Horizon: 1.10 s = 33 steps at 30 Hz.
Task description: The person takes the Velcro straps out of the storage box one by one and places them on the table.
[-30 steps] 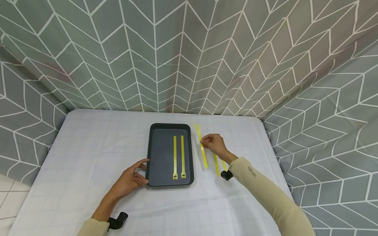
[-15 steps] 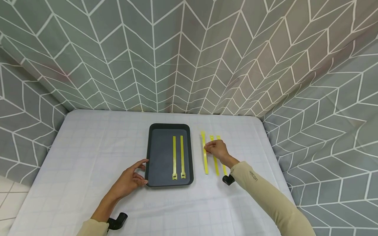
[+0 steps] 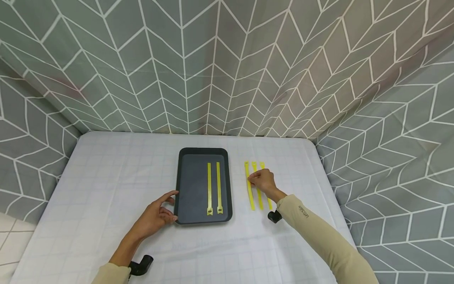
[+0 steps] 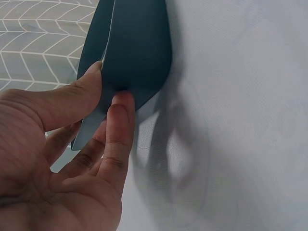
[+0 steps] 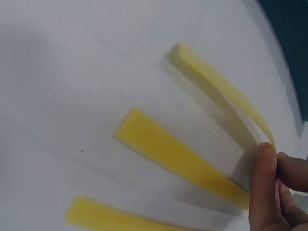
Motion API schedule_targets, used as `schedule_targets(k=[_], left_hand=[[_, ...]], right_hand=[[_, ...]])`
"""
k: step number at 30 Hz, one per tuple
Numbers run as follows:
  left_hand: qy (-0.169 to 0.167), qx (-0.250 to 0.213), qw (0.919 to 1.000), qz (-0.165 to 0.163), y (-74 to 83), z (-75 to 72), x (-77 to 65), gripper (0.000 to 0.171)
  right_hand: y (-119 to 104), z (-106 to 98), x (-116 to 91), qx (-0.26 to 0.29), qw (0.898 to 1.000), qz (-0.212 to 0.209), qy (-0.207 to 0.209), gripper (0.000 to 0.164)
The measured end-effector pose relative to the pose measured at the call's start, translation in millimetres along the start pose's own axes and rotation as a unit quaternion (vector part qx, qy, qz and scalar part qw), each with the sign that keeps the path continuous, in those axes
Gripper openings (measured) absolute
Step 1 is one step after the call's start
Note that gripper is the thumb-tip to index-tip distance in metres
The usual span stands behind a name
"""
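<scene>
My right hand (image 3: 263,180) pinches the leftmost yellow cable tie (image 3: 252,200) of a group right of the tray. In the right wrist view that cable tie (image 5: 226,86) bows up off the cloth between thumb and finger. Two more cable ties, a middle one (image 3: 260,200) and a right one (image 3: 269,204), lie beside it, partly covered by the hand. The left hand (image 3: 154,217) holds the dark grey tray (image 3: 180,169) at its near left edge; thumb and a fingertip press the tray wall (image 4: 139,43). Two cable ties, left (image 3: 209,189) and right (image 3: 218,189), lie parallel inside the tray.
A white cloth (image 3: 117,177) covers the table. Patterned grey curtains (image 3: 198,79) stand behind it and at both sides. Black wrist mounts, left (image 3: 142,265) and right (image 3: 274,216), sit close to the cloth.
The right hand has moved slightly right and toward me, bringing its cable tie from beside the tray down alongside the other two. The left hand and the tray have stayed in place.
</scene>
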State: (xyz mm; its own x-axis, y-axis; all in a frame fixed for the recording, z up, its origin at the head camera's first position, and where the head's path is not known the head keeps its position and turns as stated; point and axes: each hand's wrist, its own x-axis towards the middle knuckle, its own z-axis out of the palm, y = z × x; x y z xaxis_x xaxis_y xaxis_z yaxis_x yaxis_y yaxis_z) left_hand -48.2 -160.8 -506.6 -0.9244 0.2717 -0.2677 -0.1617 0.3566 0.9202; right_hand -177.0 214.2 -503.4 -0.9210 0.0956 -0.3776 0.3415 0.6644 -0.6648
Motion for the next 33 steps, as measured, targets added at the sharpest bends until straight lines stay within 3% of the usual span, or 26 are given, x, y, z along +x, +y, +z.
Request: schedule_targets(k=[14, 33], left_hand=[[-0.002, 0.001, 1.0000, -0.004, 0.9, 0.8, 2.6, 0.083], [0.000, 0.004, 1.0000, -0.004, 1.2, 0.5, 0.6, 0.082]], right_hand=[[-3.2, 1.8, 2.3, -0.109, 0.993, -0.032, 0.034, 0.011], [0.4, 2.3, 5.6, -0.139, 0.988, -0.054, 0.039, 0.012]])
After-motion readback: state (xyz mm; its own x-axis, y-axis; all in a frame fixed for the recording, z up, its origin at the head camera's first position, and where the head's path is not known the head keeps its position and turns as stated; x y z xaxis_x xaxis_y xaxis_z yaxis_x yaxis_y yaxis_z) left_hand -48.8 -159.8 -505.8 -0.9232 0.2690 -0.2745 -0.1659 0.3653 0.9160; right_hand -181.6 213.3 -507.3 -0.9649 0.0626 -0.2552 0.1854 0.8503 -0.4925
